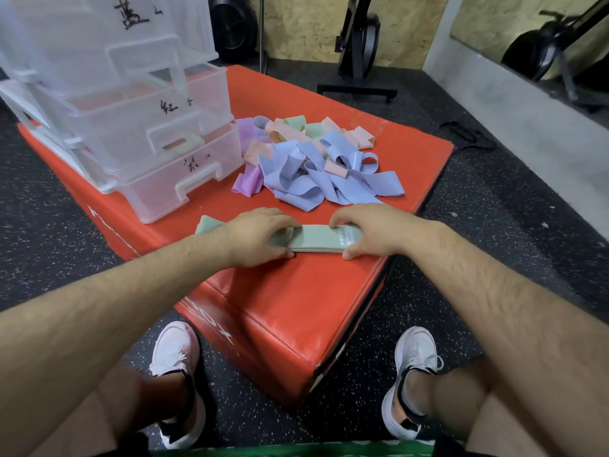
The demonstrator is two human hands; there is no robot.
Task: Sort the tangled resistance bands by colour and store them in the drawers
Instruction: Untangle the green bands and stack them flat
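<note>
On the near edge of the red plyo box (296,291), my left hand (260,237) and right hand (369,230) each gripped 1 end of a flat stack of green bands (316,239), fingers curled over the far edge and thumbs against the near edge. A loose green end (207,224) stuck out past the left wrist.

Just beyond the hands lay the tangled pile (313,166), with blue bands (296,183) on top at the front, purple bands (248,183) on its left side, and pink bands (362,135) and a few more green loops (296,122) at the back.

To the left stood the clear drawer unit (131,110) with 3 drawers pulled out in steps, each with a handwritten black label. The bottom drawer (184,179) was nearest the stack. Through the plastic I could not tell what, if anything, was inside them.

I judged the job to be in its early part. Only green had been gathered and squared up, and that stack was not yet in a drawer. The green loops in the pile had to be pulled free, and blue, purple and pink were entirely unsorted.
</note>
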